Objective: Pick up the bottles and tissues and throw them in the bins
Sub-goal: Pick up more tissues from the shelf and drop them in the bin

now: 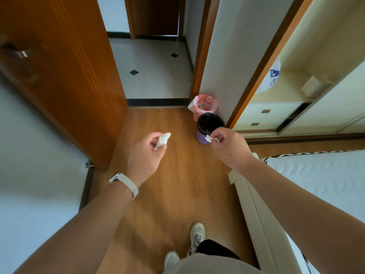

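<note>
Fingers (155,135) of left hand (145,155) pinch tissue (163,138), right hand (227,147) likewise — wood floor (177,184), purple bin (200,137) beside wall.

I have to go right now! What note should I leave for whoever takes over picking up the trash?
Left grip: pinches a crumpled white tissue above the wood floor.
Right grip: pinches a smaller tissue, held near the purple bin.
Bins: the purple bin has a black liner. The pink-bagged bin stands just behind it, by the wall corner ahead.
Done: two tissues are picked up, one in each grip.
Left: step closer and drop both tissues in a bin. No bottles show on the floor, and what the pink bag holds is too blurred to tell.
</note>
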A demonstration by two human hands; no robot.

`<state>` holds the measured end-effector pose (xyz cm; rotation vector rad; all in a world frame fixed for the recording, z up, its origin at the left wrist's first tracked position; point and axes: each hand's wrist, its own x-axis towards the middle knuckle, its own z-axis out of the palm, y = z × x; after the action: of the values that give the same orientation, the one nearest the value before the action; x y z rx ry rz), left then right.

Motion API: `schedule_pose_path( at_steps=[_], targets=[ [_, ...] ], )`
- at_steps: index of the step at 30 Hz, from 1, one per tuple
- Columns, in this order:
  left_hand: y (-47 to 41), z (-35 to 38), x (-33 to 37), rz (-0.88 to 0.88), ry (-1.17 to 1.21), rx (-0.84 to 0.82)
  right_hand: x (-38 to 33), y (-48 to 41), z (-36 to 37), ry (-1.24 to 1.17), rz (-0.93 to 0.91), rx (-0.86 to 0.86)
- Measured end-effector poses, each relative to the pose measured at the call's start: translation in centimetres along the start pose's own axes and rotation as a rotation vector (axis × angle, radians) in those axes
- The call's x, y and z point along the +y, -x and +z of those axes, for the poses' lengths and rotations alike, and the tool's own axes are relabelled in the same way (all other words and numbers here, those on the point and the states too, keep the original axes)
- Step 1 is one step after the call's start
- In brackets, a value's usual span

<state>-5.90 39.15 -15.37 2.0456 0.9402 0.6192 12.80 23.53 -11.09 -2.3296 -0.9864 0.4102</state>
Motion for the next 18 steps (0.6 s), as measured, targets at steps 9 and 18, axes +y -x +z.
schedule_pose_path(
  at_steps=[9,18],
  targets=[
    [-8.7,4.3,0.9,0.052,-0.128,-0.119,3.7,-8.4,0.6,-0.021,0.075,0.009],
    [-22.3,11.9,5.5,0.027,-0.145,-0.236,9.1,-21.6,-2.6,-0.039,0.156,0.017]
  ],
)
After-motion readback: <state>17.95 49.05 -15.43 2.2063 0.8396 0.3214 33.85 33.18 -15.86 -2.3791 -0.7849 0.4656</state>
